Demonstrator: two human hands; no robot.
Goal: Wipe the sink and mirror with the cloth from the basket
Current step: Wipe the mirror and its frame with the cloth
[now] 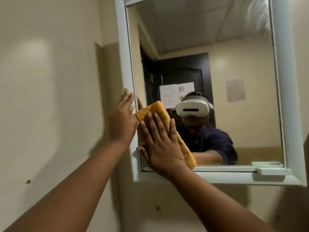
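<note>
From the head camera, both bare arms reach up toward a wall-mounted mirror (217,47) set in a pale frame (122,52).

The right hand (160,144) lies flat against the glass in the mirror's lower corner at about 7 o'clock, palm down on an orange-yellow cloth (160,111). Its fingers are straight and slightly spread, pointing toward 12 o'clock, and press the cloth to the glass; the thumb sticks out at the hand's 9 o'clock side, near the inner edge of the frame. The cloth is folded into a long strip that runs from about 11 o'clock above the fingertips down to 5 o'clock below the wrist, where its lower end reaches the bottom of the glass.

The left hand (122,118) sits just at 9 o'clock of the cloth, over the frame's vertical side. Its fingers are straight and close together, tips pointing up along the frame; whether the thumb touches the cloth's edge cannot be told.

A small pale tray (274,171) sits on the frame's bottom ledge at the mirror's 5 o'clock corner, well apart from the hands. The beige wall (50,81) fills the view at 9 o'clock. The glass reflects a person in a white headset, a dark door with papers on it, and a ceiling.
</note>
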